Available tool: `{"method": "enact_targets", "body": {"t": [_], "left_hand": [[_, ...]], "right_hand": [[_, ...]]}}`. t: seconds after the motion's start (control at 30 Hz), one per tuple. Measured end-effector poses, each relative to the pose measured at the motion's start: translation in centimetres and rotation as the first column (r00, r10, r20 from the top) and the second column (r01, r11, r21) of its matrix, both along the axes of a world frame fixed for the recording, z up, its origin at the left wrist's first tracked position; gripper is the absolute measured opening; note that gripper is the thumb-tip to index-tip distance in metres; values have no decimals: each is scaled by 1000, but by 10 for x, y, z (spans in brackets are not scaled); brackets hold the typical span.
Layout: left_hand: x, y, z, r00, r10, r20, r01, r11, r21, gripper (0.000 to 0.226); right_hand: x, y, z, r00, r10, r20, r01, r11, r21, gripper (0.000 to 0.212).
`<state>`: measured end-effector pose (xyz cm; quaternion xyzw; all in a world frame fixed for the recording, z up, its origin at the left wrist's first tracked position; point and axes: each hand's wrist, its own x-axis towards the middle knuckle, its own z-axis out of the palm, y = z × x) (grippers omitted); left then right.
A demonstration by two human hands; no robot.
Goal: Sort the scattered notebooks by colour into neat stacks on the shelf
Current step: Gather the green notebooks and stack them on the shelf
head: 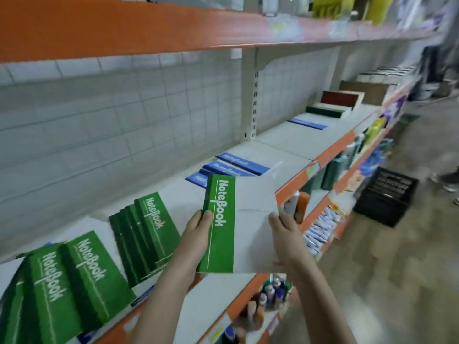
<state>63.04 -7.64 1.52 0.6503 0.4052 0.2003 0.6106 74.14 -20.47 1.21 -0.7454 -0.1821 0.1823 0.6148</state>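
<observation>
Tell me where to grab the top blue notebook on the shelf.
Take the top blue notebook by its white front edge, coming from the aisle side. It lies flat, fanned over the other blue ones, so that edge probably lifts without disturbing them.

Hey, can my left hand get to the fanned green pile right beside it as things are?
Probably not yet. The left hand is gripping the held notebook, as is the right hand. Nothing lies between it and the green pile, so it could once it lets go.

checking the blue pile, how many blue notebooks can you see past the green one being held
3 show near it: one blue notebook farthest, one in the middle, one partly behind the held green notebook. More may be hidden.
</observation>
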Motion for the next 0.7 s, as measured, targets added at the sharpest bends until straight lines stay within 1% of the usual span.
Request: {"method": "enact_targets", "body": {"t": [0.13, 0.17, 0.23, 0.3, 0.37, 0.4, 0.47, 0.53, 0.7], "left_hand": [[60, -36, -10, 985, -170, 11, 170, 984, -54, 45], [74, -48, -13, 974, -226, 13, 226, 973, -48, 43], [103, -73, -20, 940, -340, 13, 340, 940, -16, 29], [131, -100, -24, 911, -412, 9, 412, 911, 10, 22], [157, -125, -30, 882, -472, 13, 472, 881, -12, 15], [170, -138, -32, 866, -500, 21, 501, 865, -27, 14], [193, -159, -39, 838, -546, 22, 546, 838, -10, 21], [212, -176, -45, 810, -587, 15, 587, 810, 8, 23], [249, -206, -66, 749, -662, 10, 662, 749, 8, 25]], "right_hand": [[37, -54, -13, 984, -160, -72, 162, 987, 22, 27], [45, -69, -18, 976, -205, -71, 206, 978, 12, 28], [59, -101, -28, 951, -304, -53, 305, 952, -1, 28], [72, -131, -34, 917, -395, -58, 396, 918, 7, 26], [87, -158, -39, 879, -471, -71, 472, 881, -8, 25], [94, -170, -41, 863, -499, -77, 499, 866, -20, 25], [109, -191, -46, 841, -535, -83, 534, 845, -36, 23], [120, -209, -51, 820, -565, -87, 564, 825, -44, 22], [145, -240, -66, 806, -584, -98, 579, 812, -73, 27]]}}
